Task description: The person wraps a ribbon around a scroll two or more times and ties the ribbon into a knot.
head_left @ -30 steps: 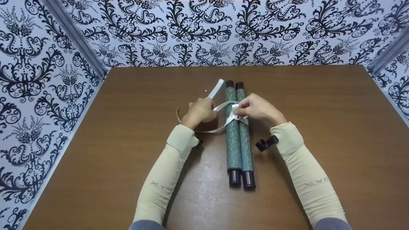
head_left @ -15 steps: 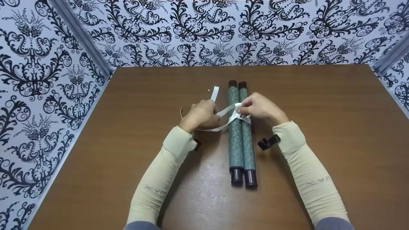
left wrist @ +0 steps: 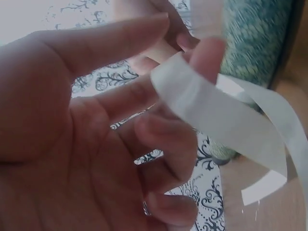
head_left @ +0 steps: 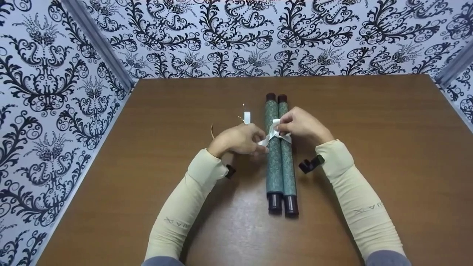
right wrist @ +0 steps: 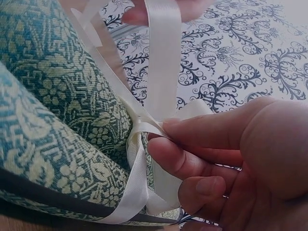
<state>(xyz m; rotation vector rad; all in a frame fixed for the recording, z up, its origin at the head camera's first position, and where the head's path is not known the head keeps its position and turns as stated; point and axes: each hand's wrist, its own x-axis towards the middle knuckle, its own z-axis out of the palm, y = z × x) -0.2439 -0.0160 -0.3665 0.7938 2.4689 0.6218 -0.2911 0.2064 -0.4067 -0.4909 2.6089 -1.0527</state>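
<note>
A green brocade scroll, rolled from both sides into two parallel rolls with dark end knobs, lies lengthwise on the table. A white ribbon goes round its middle and crosses in a loop there. From the scroll's right side, my right hand pinches the ribbon loop between thumb and index finger, right at the crossing. To the left, my left hand has a length of ribbon over its bent index finger, beside the left roll. In the left wrist view its thumb stands apart from the ribbon.
A loose white ribbon end shows beyond the left hand. A thin brownish strip curves beside the left wrist. The brown wooden table meets patterned walls at the back and left.
My left hand has moved right and nearer, up to the scroll, and the ribbon between it and the crossing has shortened. The loose end has drawn nearer. My right hand keeps its pinch.
</note>
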